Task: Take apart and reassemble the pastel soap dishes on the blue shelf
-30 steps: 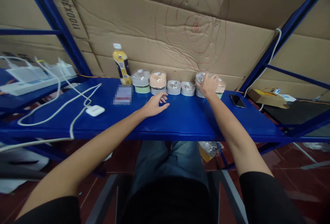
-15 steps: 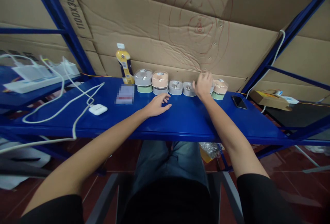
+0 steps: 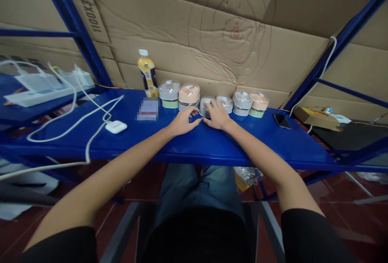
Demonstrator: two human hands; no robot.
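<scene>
Head view shows left hand (image 3: 184,122) released, right hand (image 3: 217,116) on grey container (image 3: 203,111) (can't tell grip), tabletop (image 3: 209,144) stretching to front edge (image 3: 209,160).

Left hand (image 3: 183,122), loosely curled, lies near the palm-down right hand (image 3: 217,116).

A yellow bottle (image 3: 148,76) stands near the back edge of the desk (image 3: 200,148); a phone (image 3: 281,120) lies near the right edge.

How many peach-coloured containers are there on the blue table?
2. One peach container is on top, second from the row's left end, behind the left hand; the other peach container is at the right end, on a green container. I see no third.
</scene>
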